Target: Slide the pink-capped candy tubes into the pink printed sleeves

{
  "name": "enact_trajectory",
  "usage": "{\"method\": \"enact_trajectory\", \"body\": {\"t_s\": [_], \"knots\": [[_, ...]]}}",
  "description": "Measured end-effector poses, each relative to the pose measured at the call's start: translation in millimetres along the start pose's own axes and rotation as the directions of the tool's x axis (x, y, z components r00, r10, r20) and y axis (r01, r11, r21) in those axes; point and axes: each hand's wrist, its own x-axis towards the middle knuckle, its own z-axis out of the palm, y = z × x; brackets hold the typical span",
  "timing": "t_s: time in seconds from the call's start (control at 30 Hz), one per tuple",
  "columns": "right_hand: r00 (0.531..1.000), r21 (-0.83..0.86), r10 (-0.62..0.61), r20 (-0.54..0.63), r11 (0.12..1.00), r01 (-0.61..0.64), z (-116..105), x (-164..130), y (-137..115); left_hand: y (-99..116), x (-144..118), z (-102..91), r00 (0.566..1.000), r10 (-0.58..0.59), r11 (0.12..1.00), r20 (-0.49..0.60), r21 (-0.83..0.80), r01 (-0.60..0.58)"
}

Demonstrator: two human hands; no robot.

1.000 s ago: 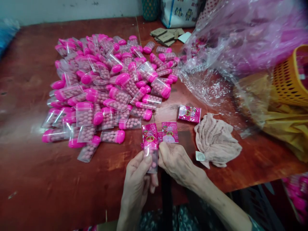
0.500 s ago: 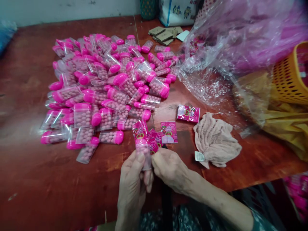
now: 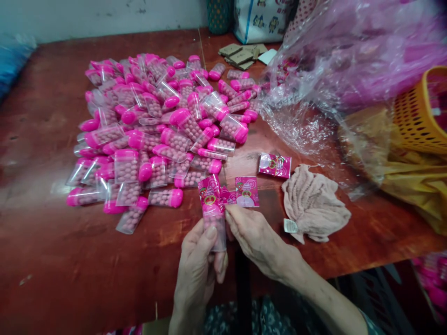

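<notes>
My left hand (image 3: 200, 256) grips a flat clear candy container (image 3: 215, 232) with pink balls in it. A pink printed wrapper (image 3: 209, 190) covers its upper part and stands up past it. At the wrapper's lower right edge, the fingertips of my right hand (image 3: 256, 237) are pressed together. Behind the hands lie more pink wrappers (image 3: 228, 195), partly hidden. One single wrapper (image 3: 247, 191) lies flat to their right. Further right is a bundled stack of wrappers (image 3: 274, 165). A large pile of pink-capped candy containers (image 3: 157, 123) covers the table's left and middle.
A crumpled beige cloth (image 3: 314, 204) rests on the red-brown table (image 3: 70, 260) to the right. Behind it spread a clear and pink plastic bag (image 3: 331, 79) and a yellow basket (image 3: 415, 116). Cardboard pieces (image 3: 240, 55) and a white bag (image 3: 261, 23) are at the back.
The view has shifted a little. My right fingertips have moved up along the wrapper's right edge. My left hand still holds the container, and more of its lower part shows.
</notes>
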Motion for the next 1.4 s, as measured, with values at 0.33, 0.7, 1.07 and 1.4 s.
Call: {"method": "enact_trajectory", "body": {"t_s": [0.33, 0.7, 1.07, 1.4], "knots": [[0.999, -0.285, -0.024, 0.045, 0.958, 0.036, 8.0, 2.7, 5.8, 0.1, -0.6, 0.5, 0.999, -0.054, 0.998, -0.007, -0.025, 0.054], [0.996, -0.231, 0.000, 0.092, 0.973, 0.021, 2.7, 4.1, 5.6, 2.0, 1.4, 0.7, 0.997, -0.080, 0.997, -0.015, -0.006, 0.080], [0.989, -0.501, -0.146, 0.026, 0.854, 0.139, 11.6, 5.4, 11.8, -0.6, -0.3, 1.6, 0.998, -0.062, 0.995, 0.032, -0.077, 0.064], [0.969, -0.574, -0.248, -0.007, 0.794, 0.199, 11.4, 4.9, 12.4, -3.5, -1.6, 2.4, 0.998, -0.039, 0.983, 0.058, -0.176, 0.049]]}}
